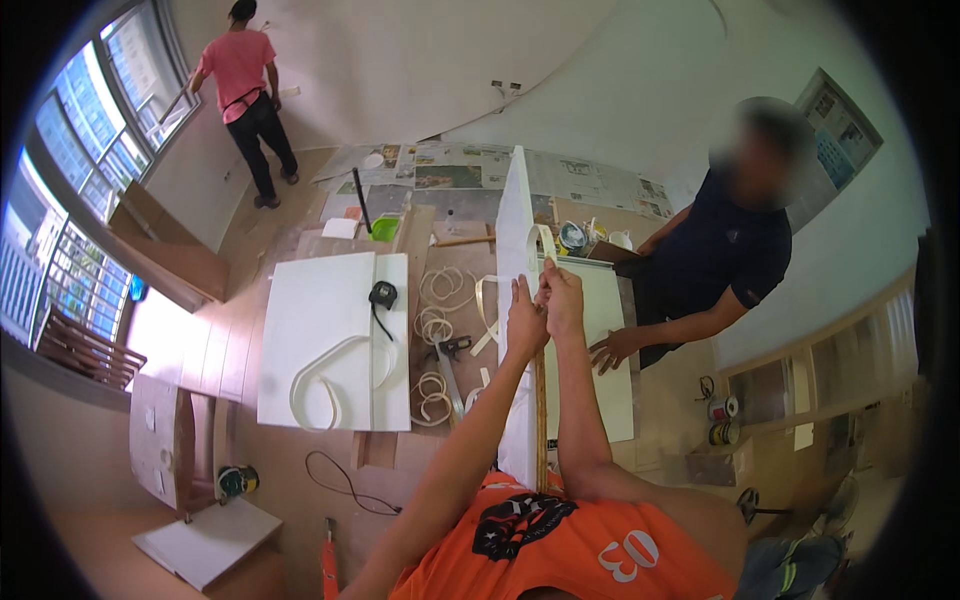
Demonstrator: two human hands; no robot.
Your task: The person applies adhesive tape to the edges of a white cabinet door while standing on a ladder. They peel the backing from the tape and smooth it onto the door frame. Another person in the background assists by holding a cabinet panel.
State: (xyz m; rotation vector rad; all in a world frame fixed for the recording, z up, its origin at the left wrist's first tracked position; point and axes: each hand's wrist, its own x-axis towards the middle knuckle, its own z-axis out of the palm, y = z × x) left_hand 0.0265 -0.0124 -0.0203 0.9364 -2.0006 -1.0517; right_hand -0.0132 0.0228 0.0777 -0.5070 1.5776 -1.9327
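Note:
A long white board (517, 215) stands on its narrow side in front of me, its near end against my orange shirt. Its raw brown edge (541, 420) faces up below my hands. A thin pale edge-banding strip (546, 243) curls up from this edge, pinched in the closed fingers of my right hand (564, 300). My left hand (525, 322) is closed at the board's edge, over its white face, touching the right. Its fingertips are partly hidden. Loose coils of edge banding (433, 325) lie left of the board.
White panels (320, 300) with a tape measure (382, 294) lie left; a green container (385, 229) stands behind. A co-worker in dark clothes (735, 250) has a hand on another white panel (595, 400) at right. Someone in pink (240, 75) stands by the window. Cans (572, 238) stand behind.

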